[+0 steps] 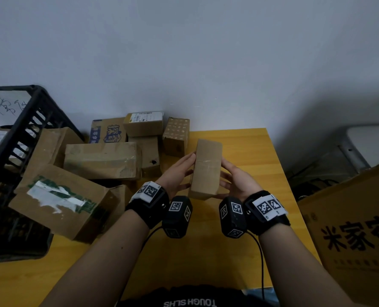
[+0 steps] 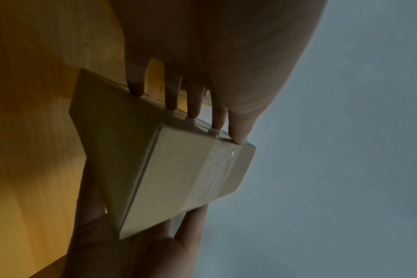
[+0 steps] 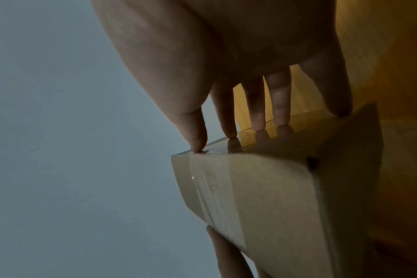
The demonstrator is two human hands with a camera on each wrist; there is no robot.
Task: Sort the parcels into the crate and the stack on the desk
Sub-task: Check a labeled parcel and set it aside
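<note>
Resting between both hands (image 1: 208, 177): taped parcel (image 1: 206, 168).

Head view looks down; both wrist views closely share the parcel (image 2: 179, 169).

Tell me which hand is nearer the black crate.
Left. The left hand presses the held parcel on its crate-facing side, with the pile of parcels between it and the black crate. The right hand presses the parcel's far side.
</note>
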